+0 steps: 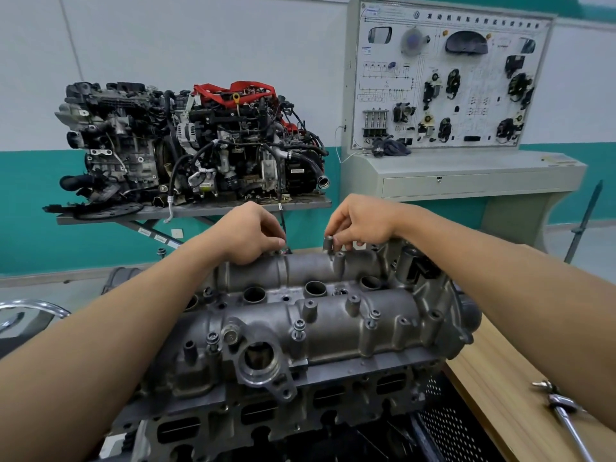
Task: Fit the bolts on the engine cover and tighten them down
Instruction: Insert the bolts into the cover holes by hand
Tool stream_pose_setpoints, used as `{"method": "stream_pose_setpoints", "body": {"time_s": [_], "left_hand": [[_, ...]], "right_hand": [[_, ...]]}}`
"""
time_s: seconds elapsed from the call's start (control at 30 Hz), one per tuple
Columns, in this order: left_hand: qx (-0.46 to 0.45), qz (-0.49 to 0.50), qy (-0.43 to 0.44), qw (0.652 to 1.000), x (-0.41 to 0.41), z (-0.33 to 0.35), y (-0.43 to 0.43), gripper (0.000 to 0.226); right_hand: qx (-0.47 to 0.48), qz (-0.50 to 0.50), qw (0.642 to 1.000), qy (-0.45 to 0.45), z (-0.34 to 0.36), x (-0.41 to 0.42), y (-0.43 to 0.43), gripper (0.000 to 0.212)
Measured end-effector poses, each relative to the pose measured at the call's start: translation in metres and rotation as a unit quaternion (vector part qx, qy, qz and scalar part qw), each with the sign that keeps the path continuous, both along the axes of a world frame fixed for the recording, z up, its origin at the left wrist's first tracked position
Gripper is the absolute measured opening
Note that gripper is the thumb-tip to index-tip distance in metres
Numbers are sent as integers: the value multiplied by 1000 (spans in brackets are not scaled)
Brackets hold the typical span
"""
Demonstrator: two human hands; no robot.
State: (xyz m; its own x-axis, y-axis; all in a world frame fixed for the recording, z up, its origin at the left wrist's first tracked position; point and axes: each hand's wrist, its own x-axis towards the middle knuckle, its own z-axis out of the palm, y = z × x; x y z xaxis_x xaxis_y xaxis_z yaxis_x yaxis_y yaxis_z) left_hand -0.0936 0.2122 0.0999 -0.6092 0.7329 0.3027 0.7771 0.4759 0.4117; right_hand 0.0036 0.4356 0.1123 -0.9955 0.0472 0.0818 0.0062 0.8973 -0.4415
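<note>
Two hands of yours worked at the far edge of the grey engine cover (pixel 333 325), left hand (pixel 248 233) and right hand (pixel 358 223) both curl-fingered, whether gripping anything I could not tell, while fitted bolts (pixel 299 325) stood along its near edge.

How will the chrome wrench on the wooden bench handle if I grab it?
The chrome wrench looks like solid metal: probably stiff and heavy for its size. Its polished shaft may be slippery. The bulky head should keep it from rolling on the wooden bench.
</note>
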Motion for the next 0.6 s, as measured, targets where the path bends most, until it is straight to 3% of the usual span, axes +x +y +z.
{"method": "stream_pose_setpoints", "body": {"time_s": [0.13,0.2,0.27,0.33,0.47,0.53,0.6], "left_hand": [[-60,-24,-16,998,3,3,-3,34],[-69,-13,-8,997,5,2,-2,38],[-49,10,4,999,5,1,-1,31],[-28,20,17,999,4,1,-1,14],[-27,-1,14,1000,1,1,-2,6],[-54,-19,1,998,1,2,-3,26],[-75,-27,-18,997,2,2,-3,41]], "right_hand": [[36,3,999,12,0,2,2,13],[44,13,999,-2,0,4,3,27],[56,18,998,-15,-2,3,3,35],[66,7,998,0,-3,1,2,27],[98,-3,995,23,-5,1,4,9],[108,-1,994,21,-6,2,4,12],[95,10,995,13,-6,2,4,28]]}}
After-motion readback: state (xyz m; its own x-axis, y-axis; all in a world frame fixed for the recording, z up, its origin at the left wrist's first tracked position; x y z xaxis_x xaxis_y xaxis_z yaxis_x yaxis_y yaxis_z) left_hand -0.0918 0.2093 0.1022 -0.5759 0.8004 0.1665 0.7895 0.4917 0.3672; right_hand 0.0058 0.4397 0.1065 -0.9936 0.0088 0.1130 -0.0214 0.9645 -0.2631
